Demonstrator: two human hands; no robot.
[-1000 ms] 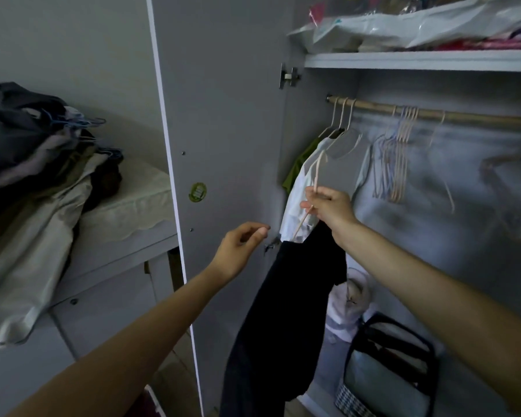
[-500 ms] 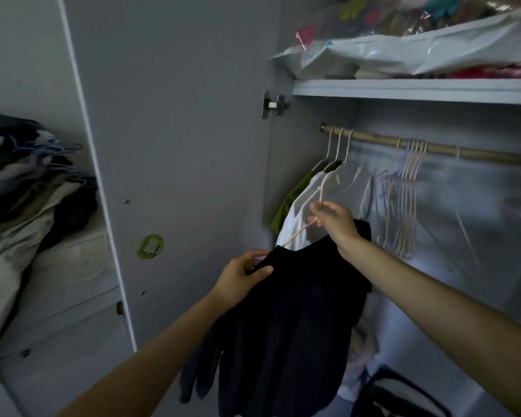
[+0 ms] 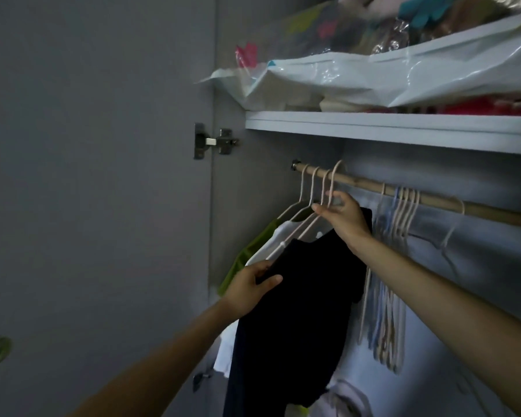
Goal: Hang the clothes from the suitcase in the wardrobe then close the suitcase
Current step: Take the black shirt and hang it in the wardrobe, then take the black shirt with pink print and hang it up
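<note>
We see the open wardrobe, its wooden rail carrying a green and a white garment at its left end. The black garment hangs on its pale hanger, whose hook sits at the rail beside them. Our left hand grips the garment's shoulder edge; our right hand pinches the hanger's neck.

Two hands, one black garment, one rail, one shelf.
</note>
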